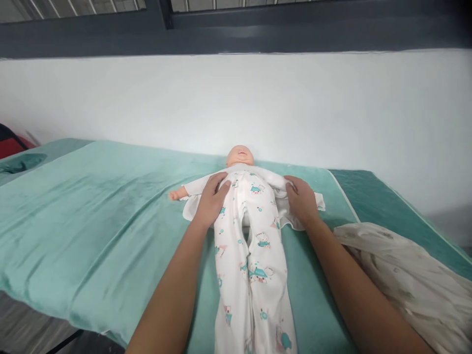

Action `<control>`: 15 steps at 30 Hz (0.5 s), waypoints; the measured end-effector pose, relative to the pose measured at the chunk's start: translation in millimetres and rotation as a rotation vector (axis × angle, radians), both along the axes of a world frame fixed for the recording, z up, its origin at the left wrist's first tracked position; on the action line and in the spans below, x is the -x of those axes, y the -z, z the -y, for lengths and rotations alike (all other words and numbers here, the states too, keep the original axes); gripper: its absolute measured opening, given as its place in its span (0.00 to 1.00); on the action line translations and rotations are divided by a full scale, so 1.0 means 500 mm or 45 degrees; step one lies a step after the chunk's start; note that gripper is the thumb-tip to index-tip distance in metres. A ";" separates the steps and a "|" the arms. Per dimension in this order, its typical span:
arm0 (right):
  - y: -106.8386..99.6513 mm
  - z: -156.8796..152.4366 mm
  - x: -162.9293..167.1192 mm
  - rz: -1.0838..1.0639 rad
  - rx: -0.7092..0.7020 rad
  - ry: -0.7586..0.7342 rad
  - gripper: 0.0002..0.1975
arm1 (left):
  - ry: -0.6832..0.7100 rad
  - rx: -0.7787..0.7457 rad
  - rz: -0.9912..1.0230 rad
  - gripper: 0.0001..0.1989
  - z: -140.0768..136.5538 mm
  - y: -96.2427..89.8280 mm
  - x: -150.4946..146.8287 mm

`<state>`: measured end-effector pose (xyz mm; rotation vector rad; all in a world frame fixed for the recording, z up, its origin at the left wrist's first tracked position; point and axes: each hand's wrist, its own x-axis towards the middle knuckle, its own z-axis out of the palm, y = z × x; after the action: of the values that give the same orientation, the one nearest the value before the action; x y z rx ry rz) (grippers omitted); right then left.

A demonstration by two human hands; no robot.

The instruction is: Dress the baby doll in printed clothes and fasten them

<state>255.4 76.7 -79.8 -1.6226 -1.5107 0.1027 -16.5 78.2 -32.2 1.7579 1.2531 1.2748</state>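
A baby doll point(240, 156) lies on its back, its head near the wall. It wears a long-sleeved white shirt point(199, 186) with the front flaps spread out to both sides. Printed white baby trousers point(258, 241) lie over its front, legs stretched toward me, with an opening at the crotch. My left hand point(212, 199) is at the trousers' left edge, fingers bent and thumb close to them, closed on the shirt by the doll's side. On the other side my right hand point(301, 199) pinches the shirt near its sleeve. The doll's arm on that side is hidden.
A light green sheet point(121, 221) covers the bed, with a darker green surface point(368, 196) at the right. Crumpled pale cloth point(401, 270) lies at the right front. Behind stands a white wall point(236, 103). Something red and black point(13, 142) shows at the far left.
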 end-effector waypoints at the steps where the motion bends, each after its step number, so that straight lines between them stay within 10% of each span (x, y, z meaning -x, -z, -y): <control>1: -0.003 0.006 0.007 0.009 -0.020 -0.006 0.20 | -0.005 0.015 0.026 0.17 -0.001 0.006 0.001; 10: -0.067 0.038 0.135 -0.499 0.016 -0.472 0.20 | 0.125 0.077 0.129 0.21 -0.003 0.020 0.000; 15: -0.088 0.016 0.151 -0.310 -0.004 -0.545 0.19 | 0.169 -0.042 0.041 0.26 0.007 0.025 -0.003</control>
<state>180.1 68.5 -35.6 -1.2110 -1.6382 0.5143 -15.2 74.9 -44.7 1.8046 1.0840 1.2484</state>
